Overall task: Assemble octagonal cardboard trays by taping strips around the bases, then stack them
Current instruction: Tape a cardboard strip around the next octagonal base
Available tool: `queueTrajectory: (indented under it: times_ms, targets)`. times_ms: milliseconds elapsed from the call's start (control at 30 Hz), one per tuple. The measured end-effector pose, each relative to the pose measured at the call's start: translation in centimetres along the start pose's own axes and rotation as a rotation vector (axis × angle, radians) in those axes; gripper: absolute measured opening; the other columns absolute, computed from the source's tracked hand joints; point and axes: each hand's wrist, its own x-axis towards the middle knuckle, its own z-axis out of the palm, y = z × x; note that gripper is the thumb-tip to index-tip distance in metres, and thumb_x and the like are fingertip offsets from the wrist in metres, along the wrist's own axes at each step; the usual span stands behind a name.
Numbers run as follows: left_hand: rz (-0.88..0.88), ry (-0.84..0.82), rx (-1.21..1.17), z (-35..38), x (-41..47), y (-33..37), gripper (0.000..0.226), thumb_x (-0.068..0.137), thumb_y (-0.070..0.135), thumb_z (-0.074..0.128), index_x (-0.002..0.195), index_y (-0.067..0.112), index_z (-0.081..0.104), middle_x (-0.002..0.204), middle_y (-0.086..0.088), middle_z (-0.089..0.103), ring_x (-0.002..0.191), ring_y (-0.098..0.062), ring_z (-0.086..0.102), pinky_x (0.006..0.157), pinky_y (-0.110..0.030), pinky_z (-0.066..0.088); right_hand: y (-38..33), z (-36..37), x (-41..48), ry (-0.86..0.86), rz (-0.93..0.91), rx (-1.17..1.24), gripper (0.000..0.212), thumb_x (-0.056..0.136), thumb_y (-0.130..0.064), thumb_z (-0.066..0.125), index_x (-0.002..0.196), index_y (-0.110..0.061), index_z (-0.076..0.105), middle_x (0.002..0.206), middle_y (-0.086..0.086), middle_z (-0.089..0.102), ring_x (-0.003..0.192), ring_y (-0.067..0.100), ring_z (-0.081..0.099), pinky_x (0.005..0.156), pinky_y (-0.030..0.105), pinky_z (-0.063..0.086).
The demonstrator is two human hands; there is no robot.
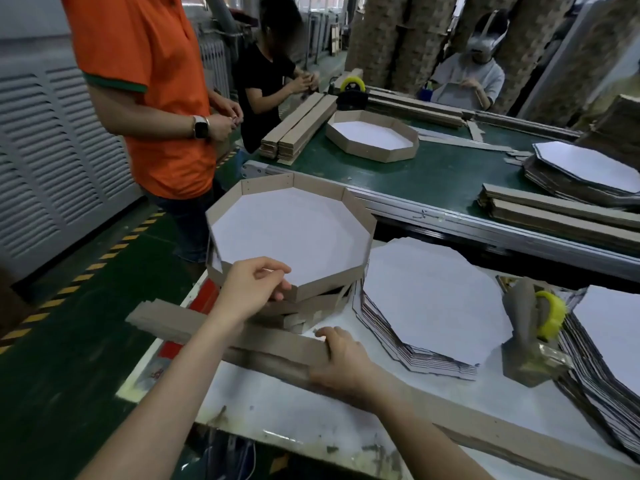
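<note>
Orange shirt [145,81], wristwatch [201,128], green conveyor [433,171]

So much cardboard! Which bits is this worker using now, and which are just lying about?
In use: tray, gripped by left hand; long strip, held by right hand; base stack; tape dispenser.
Lying about: far tray, far tape dispenser, strip bundles on the green belt.

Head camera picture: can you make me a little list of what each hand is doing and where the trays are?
left hand: pinches the near wall of the top tray
right hand: holds the cardboard strips
top tray: on the stack of trays
flat bases: piled right of that stack
tape dispenser: yellow, right of the flat bases
</note>
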Motion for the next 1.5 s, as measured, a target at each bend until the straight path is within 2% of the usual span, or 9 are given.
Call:
queueTrajectory:
  times_ms: [267, 400, 567, 900, 1100, 1200, 1267, 1400, 1500]
  targets:
    - [-0.464, -0.903, 0.345, 2.0, -4.1, -0.4, 0.087, 0.081, 0.081, 0.034, 0.114, 0.007, 0.064, 0.095, -0.010, 0.075, 0.080, -0.020, 0.073, 0.059, -0.025, 0.055, 1.5, -10.7, -5.2, 0.133, -0.017, 0.248, 0.041, 0.063, -0.060, 0.078, 0.095, -0.037, 0.067, 0.094, -0.011, 0.063, 0.085, 0.002, 0.058, 0.078, 0.027, 0.051]
    - [-0.649, -0.648, -0.498, 7.3, -7.3, -2.5, 0.090, 0.068, 0.069, 0.058, 0.141, 0.022, 0.035, 0.133, -0.013, 0.058, 0.114, -0.032, 0.061, 0.085, -0.042, 0.054, 3.4, -15.0, -10.2, 0.210, -0.026, 0.301, 0.036, 0.066, -0.050, 0.084, 0.091, -0.049, 0.058, 0.101, -0.016, 0.065, 0.093, -0.004, 0.058, 0.079, 0.013, 0.047]
    - [-0.612, -0.308, -1.335, 11.0, -7.0, 0.0, 0.051, 0.083, 0.040, 0.064, 0.124, 0.010, 0.060, 0.133, -0.008, 0.059, 0.110, -0.028, 0.063, 0.088, -0.045, 0.055, 7.3, -19.7, -16.7, 0.179, 0.007, 0.360, 0.029, 0.075, -0.042, 0.082, 0.099, -0.032, 0.068, 0.095, -0.011, 0.066, 0.086, 0.003, 0.062, 0.073, 0.015, 0.048]
    - [-0.497, -0.375, -1.272, 17.8, -7.9, 8.8, 0.020, 0.091, 0.007, 0.062, 0.110, 0.002, 0.064, 0.106, -0.016, 0.072, 0.091, -0.024, 0.072, 0.064, -0.033, 0.060, 14.9, -26.6, -23.7, 0.613, 0.497, 0.120, 0.072, 0.082, -0.076, 0.041, 0.043, -0.015, 0.043, 0.042, -0.004, 0.041, 0.041, 0.009, 0.039, 0.054, 0.032, 0.032]
    - [-0.380, -0.281, -1.255, 20.5, -6.8, 11.9, 0.026, 0.094, 0.009, 0.058, 0.119, 0.003, 0.061, 0.099, -0.012, 0.074, 0.088, -0.019, 0.072, 0.064, -0.028, 0.060, 20.6, -26.9, -24.4, 1.037, 0.339, 0.466, 0.042, 0.103, -0.038, 0.047, 0.075, -0.018, 0.071, 0.070, -0.009, 0.068, 0.068, 0.004, 0.059, 0.069, 0.026, 0.049]
    - [-0.345, -0.267, -1.301, 20.3, -5.7, 14.0, 0.017, 0.096, 0.010, 0.055, 0.109, 0.003, 0.063, 0.088, -0.010, 0.075, 0.082, -0.016, 0.073, 0.058, -0.023, 0.057, 23.8, -22.9, -23.3, 1.380, 0.664, 0.740, 0.041, 0.101, -0.024, 0.046, 0.065, -0.013, 0.062, 0.077, 0.009, 0.066, 0.071, 0.022, 0.054, 0.069, 0.035, 0.045]
    - [-0.336, -0.246, -1.323, 20.2, -5.2, 14.8, 0.016, 0.097, 0.009, 0.054, 0.107, 0.001, 0.062, 0.090, -0.010, 0.074, 0.088, -0.017, 0.072, 0.060, -0.023, 0.057, 24.8, -19.2, -22.2, 1.283, 0.955, 0.929, 0.042, 0.098, -0.023, 0.043, 0.059, -0.008, 0.050, 0.069, 0.016, 0.053, 0.058, 0.023, 0.043, 0.057, 0.031, 0.033]
    - [-0.331, -0.215, -1.357, 19.9, -5.0, 15.7, 0.011, 0.096, 0.008, 0.055, 0.094, 0.002, 0.064, 0.082, -0.008, 0.075, 0.076, -0.015, 0.073, 0.059, -0.023, 0.057, 22.9, -10.8, -19.8, 0.358, 1.082, 1.524, 0.081, 0.096, -0.070, 0.024, 0.056, -0.008, 0.056, 0.047, 0.008, 0.046, 0.031, 0.016, 0.037, 0.034, 0.015, 0.028]
    - [-0.313, -0.205, -1.373, 19.7, -5.3, 15.7, 0.011, 0.095, 0.008, 0.056, 0.093, 0.002, 0.064, 0.086, -0.010, 0.075, 0.081, -0.017, 0.073, 0.061, -0.024, 0.058, 21.5, -7.7, -18.1, 0.321, 0.953, 2.090, 0.090, 0.092, -0.072, 0.029, 0.107, 0.011, 0.060, 0.070, 0.023, 0.068, 0.047, 0.029, 0.066, 0.046, 0.032, 0.057]
